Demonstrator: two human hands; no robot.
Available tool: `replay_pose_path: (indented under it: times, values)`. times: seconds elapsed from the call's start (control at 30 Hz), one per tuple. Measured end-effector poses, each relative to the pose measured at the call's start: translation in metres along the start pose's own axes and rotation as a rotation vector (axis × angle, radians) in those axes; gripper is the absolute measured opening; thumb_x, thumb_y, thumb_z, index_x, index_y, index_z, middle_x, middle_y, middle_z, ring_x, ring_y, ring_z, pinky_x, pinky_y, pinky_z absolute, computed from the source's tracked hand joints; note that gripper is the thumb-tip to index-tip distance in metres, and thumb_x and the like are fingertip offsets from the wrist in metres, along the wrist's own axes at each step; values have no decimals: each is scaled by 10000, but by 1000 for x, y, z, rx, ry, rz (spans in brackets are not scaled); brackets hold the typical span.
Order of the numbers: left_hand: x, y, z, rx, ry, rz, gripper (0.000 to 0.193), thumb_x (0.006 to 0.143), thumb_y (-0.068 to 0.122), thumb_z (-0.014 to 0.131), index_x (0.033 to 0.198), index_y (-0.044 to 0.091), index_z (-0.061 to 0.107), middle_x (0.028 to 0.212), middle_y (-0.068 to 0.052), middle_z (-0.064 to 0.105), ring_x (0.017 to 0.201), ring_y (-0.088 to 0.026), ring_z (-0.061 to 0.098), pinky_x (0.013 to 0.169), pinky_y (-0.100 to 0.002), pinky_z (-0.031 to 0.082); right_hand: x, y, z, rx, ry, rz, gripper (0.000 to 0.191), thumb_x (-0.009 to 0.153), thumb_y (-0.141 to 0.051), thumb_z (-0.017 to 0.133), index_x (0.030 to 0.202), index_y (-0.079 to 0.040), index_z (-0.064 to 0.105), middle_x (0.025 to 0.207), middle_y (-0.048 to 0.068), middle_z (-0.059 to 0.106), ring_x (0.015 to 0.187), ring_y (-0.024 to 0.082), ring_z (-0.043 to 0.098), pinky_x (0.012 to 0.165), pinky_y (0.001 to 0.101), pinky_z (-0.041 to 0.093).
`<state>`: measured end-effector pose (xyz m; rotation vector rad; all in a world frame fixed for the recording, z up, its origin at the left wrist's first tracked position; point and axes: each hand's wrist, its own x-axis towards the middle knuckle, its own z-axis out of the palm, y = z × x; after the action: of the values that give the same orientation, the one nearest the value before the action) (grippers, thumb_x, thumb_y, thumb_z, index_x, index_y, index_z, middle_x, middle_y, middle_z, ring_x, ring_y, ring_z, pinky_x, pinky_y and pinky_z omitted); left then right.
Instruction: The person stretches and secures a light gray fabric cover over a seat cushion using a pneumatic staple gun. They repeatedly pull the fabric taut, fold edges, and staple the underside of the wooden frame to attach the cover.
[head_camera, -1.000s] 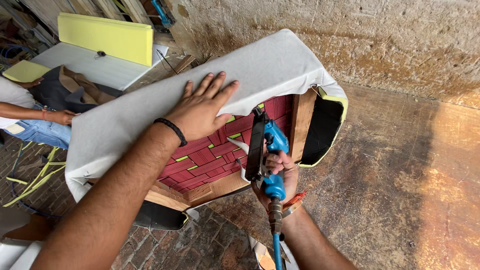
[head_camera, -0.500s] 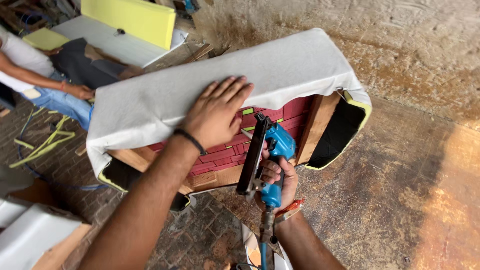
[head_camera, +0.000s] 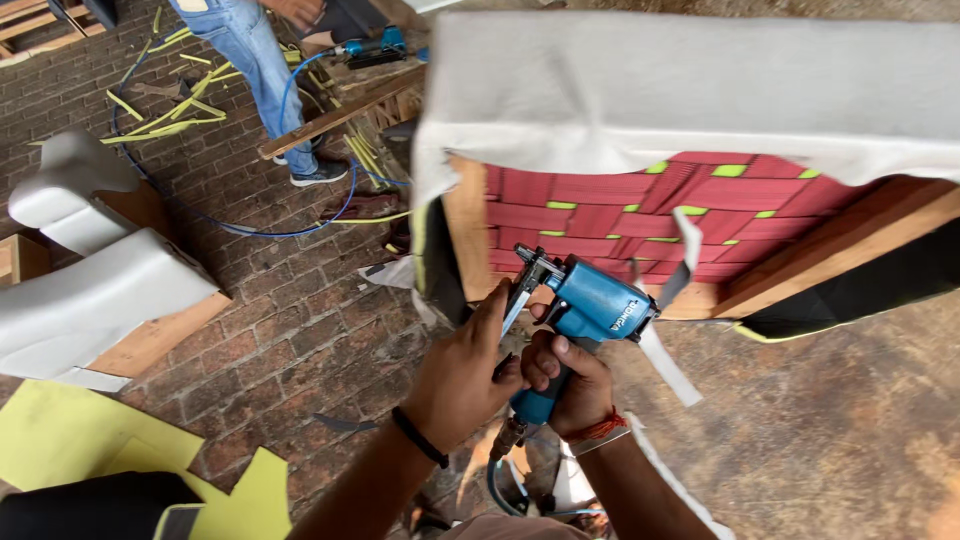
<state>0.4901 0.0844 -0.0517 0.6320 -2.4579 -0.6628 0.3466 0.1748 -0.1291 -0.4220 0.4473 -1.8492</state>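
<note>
My right hand (head_camera: 565, 388) grips the handle of a blue pneumatic staple gun (head_camera: 585, 310), held upright in front of me. My left hand (head_camera: 468, 372) has its fingers on the gun's metal magazine at the tool's left side. Just beyond the gun stands an upholstered seat frame (head_camera: 465, 225) of wood, with red webbing (head_camera: 620, 215) and green marks across its underside. White fabric (head_camera: 680, 90) is draped over the top of the frame. A loose white strip (head_camera: 670, 365) hangs near the gun.
Another person in jeans (head_camera: 250, 60) stands at the top left on the brick floor, near a second blue tool (head_camera: 365, 48) and a blue hose (head_camera: 250, 225). White padded pieces (head_camera: 90, 290) lie at left. Yellow foam sheets (head_camera: 80, 445) lie at bottom left.
My left hand has come off the white fabric and gone down to the staple gun's magazine. The view has swung left, and the seat frame now sits higher and to the right.
</note>
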Motion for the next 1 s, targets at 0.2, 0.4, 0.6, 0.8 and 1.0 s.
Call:
replay_pose_path:
  times: [0.2,0.4,0.6,0.8,1.0]
  values:
    - [-59,-105,-60,17,29,103,708,894,215,714,1495,-17,419,1172,-226,711,769,-266,747,624,-354,615,25,120,39,29,89,-12,433,865,-208,691,1254,-48,590,638,-14,458,563,162,492,606,356,464]
    - [-103,-174,-142,-397,-114,-291,560,880,275,758,1376,67,599,814,-55,825,477,-91,618,405,-251,462,84,167,68,203,-21,55,432,895,-213,697,1283,-63,583,628,-27,482,570,135,504,627,339,478]
    - [-81,-239,-144,-606,18,-425,414,860,107,756,1234,8,609,803,-61,742,505,-52,504,422,-253,374,143,194,81,153,-60,65,402,893,-196,705,1257,-70,591,635,-29,514,577,141,533,625,346,499]
    - [-42,-330,-162,-749,72,-455,350,827,40,775,1149,3,644,833,-80,786,515,-75,565,428,-253,425,235,244,74,84,66,123,503,835,-229,746,1266,-5,613,608,-5,522,513,146,523,562,349,500]
    - [56,-379,-166,-550,6,-315,351,870,167,780,1161,20,649,863,-46,762,629,-76,669,533,-244,526,328,230,39,286,-30,23,480,901,-193,676,1345,-35,586,666,-26,519,601,119,546,680,337,518]
